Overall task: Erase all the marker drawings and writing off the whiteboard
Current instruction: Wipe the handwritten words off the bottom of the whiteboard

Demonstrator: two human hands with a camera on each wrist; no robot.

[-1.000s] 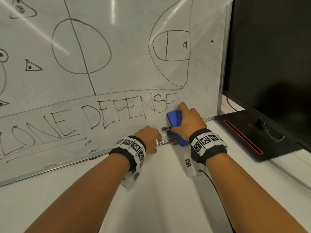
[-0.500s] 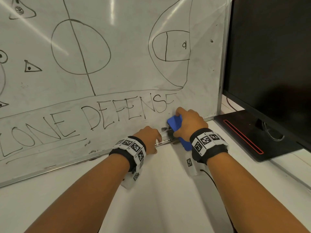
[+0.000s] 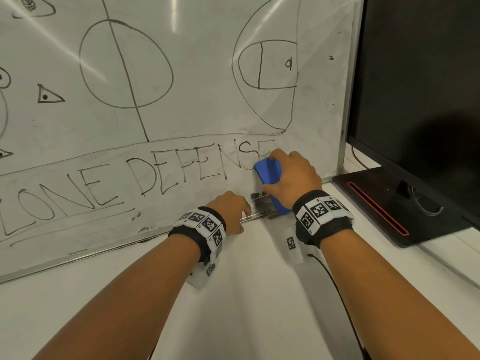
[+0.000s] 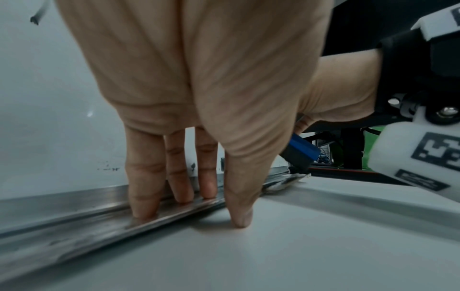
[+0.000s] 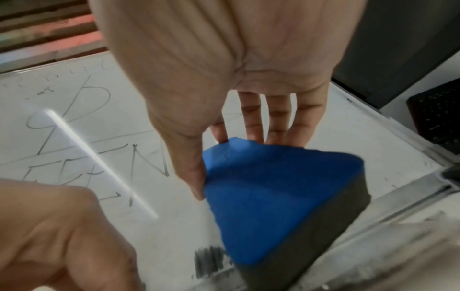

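A whiteboard (image 3: 202,118) leans on the table, covered with black circles, triangles and the words "ZONE DEFENSE" (image 3: 145,178). My right hand (image 3: 291,175) grips a blue eraser (image 3: 268,172) with a dark felt face (image 5: 298,246), thumb on one side and fingers on the other. The eraser lies against the board's lower right, just over the last letter. A dark smear (image 5: 209,261) sits below it near the frame. My left hand (image 3: 231,206) rests with straight fingers (image 4: 144,189) on the metal bottom frame (image 4: 74,212), its thumb on the table.
A black monitor (image 3: 420,81) stands right of the board on a black base with a red line (image 3: 379,206). The white table (image 3: 246,294) runs toward me. A black cable (image 3: 335,287) trails from my right wrist.
My right hand dipped with the eraser toward the frame, then slid back up the board to the last letter. The left hand has stayed on the frame.
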